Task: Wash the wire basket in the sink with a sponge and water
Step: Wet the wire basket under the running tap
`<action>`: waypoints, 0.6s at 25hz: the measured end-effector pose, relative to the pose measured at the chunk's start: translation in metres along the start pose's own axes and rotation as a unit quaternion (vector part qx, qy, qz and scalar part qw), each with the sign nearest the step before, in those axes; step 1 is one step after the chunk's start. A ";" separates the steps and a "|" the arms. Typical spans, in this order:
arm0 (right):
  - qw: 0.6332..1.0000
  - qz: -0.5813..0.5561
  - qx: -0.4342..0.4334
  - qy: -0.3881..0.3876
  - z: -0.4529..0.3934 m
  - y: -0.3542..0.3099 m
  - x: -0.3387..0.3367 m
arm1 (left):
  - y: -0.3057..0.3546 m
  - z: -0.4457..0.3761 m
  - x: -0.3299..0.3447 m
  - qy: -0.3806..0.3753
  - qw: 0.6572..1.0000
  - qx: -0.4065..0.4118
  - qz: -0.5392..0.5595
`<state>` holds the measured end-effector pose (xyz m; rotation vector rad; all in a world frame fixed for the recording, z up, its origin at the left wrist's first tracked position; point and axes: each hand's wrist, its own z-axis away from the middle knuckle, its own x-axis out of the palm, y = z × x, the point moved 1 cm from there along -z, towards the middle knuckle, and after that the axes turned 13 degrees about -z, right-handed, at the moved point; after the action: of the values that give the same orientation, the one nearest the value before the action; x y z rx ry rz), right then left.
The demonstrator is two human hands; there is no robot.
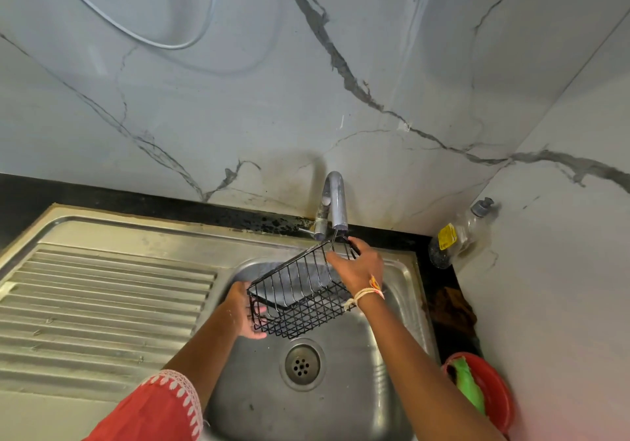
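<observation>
- Nearest us, a red sleeve [150,410] with white trim covers the left arm at the bottom edge.
- Left hand [243,314] cups the near-left end of the black wire basket [300,290], fingers curled round its corner.
- Right hand [356,268] grips the basket's far end right under the tap [335,202], a thread band on that wrist.
- Both hands hold the basket tilted in the air over the steel sink [402,324], above the drain [302,364].
- Ribbed draining board [102,304] stretches off to the left.
- Over on the right, a clear bottle [456,239] leans in the corner.
- Red tub [497,403] at lower right has something green in it.
</observation>
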<state>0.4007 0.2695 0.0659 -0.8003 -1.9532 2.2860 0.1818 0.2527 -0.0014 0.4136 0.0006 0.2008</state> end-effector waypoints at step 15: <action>0.914 -0.294 0.247 0.129 -0.008 0.059 -0.050 | 0.048 0.031 0.028 -0.010 0.971 0.222 -0.092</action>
<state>0.4651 0.2470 0.0285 -0.3619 -1.1940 2.0207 0.2010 0.2890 0.0473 0.8591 0.0645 0.0100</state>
